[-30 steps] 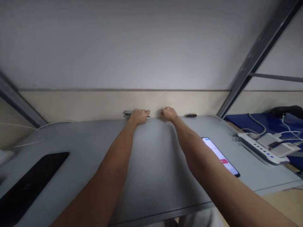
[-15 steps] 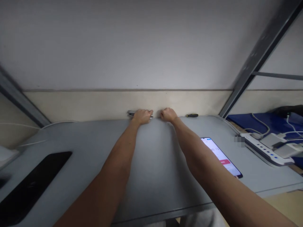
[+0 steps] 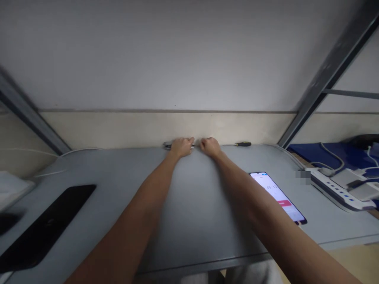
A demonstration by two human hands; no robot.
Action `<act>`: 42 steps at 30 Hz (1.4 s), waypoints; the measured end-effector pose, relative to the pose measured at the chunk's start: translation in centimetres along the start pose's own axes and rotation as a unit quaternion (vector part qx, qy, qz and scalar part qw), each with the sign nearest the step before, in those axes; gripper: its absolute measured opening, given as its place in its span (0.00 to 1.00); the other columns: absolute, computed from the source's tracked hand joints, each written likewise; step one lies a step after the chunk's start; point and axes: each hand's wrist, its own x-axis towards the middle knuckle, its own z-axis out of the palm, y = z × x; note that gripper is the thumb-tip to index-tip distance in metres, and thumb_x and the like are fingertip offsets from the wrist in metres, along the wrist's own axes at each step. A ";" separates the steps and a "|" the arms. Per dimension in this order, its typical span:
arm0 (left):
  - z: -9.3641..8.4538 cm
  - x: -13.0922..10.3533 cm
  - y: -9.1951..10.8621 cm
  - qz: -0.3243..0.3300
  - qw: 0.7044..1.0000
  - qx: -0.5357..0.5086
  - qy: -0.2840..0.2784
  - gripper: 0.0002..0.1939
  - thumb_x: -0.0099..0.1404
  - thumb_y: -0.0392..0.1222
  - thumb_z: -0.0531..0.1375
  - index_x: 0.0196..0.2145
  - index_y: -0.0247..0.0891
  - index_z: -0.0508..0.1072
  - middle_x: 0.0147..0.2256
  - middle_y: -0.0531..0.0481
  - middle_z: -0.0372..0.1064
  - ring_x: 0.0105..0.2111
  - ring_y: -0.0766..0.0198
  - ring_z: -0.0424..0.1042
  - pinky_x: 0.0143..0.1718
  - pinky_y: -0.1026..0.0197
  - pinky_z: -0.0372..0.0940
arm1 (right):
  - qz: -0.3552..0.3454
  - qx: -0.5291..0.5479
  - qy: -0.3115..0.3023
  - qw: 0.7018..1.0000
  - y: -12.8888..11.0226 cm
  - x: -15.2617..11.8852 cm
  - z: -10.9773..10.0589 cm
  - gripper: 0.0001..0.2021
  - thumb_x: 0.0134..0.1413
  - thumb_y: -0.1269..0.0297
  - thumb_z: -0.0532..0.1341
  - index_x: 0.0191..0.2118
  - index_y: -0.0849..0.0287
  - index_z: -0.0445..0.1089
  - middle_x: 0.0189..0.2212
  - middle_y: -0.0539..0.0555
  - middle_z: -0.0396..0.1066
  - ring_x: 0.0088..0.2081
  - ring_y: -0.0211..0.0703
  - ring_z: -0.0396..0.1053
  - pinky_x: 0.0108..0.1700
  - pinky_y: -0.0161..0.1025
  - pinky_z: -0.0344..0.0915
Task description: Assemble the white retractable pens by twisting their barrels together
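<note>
At the back of the grey table, my left hand [image 3: 181, 147] is closed over a slim metal tool [image 3: 167, 145]. The tool's silvery and dark end sticks out to the left and a tip shows by the thumb; its kind is not clear. My right hand [image 3: 211, 147] makes a fist a short gap away, and whatever is inside it is hidden. Just right of that fist lies a screwdriver [image 3: 243, 144] with a black and yellow handle, its thin shaft running left toward the hand.
A lit phone [image 3: 281, 199] lies beside my right forearm. Farther right, a white power strip [image 3: 340, 189] holds chargers and cables. A long black object [image 3: 50, 225] lies at the left. The wall [image 3: 133, 128] and slanted metal posts [image 3: 291, 124] border the table [image 3: 189, 221].
The whole view has shifted slightly, with things appearing a little farther right. Both hands stay closed by the wall, and the gap between them looks slightly narrower.
</note>
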 end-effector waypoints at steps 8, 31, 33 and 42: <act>-2.0 -0.2 1.0 -0.147 0.979 -0.140 0.009 0.13 0.66 0.43 0.58 0.46 0.35 0.71 0.43 0.36 0.73 0.46 0.50 0.72 0.44 0.52 0.65 | 0.013 0.154 0.064 0.986 -3.2 -1.0 -0.3 0.12 0.56 0.66 0.55 0.26 0.61 0.71 0.24 0.55 0.71 0.29 0.40 0.63 0.32 0.35 0.53; -2.2 -13.1 4.2 -0.183 0.954 -0.236 0.022 0.12 0.59 0.50 0.60 0.27 0.38 0.70 0.44 0.42 0.70 0.51 0.45 0.62 0.48 0.49 0.59 | -0.042 0.520 -0.066 0.850 -5.1 -12.4 -3.3 0.14 0.49 0.74 0.59 0.44 0.60 0.69 0.32 0.49 0.69 0.25 0.33 0.61 0.30 0.31 0.59; -2.1 -13.4 4.6 -0.171 0.962 -0.210 0.018 0.13 0.62 0.51 0.58 0.31 0.38 0.72 0.47 0.41 0.68 0.52 0.44 0.60 0.49 0.46 0.58 | -0.061 0.495 -0.062 0.864 -5.0 -12.6 -3.3 0.12 0.48 0.74 0.61 0.41 0.60 0.71 0.33 0.49 0.69 0.27 0.33 0.62 0.31 0.31 0.60; -2.0 -13.7 4.2 -0.084 0.982 -0.172 0.005 0.13 0.68 0.50 0.54 0.39 0.40 0.73 0.45 0.45 0.70 0.50 0.49 0.63 0.44 0.52 0.58 | -0.109 0.435 -0.055 0.892 -5.3 -12.5 -3.8 0.14 0.42 0.76 0.64 0.39 0.60 0.71 0.30 0.48 0.69 0.26 0.34 0.64 0.31 0.31 0.60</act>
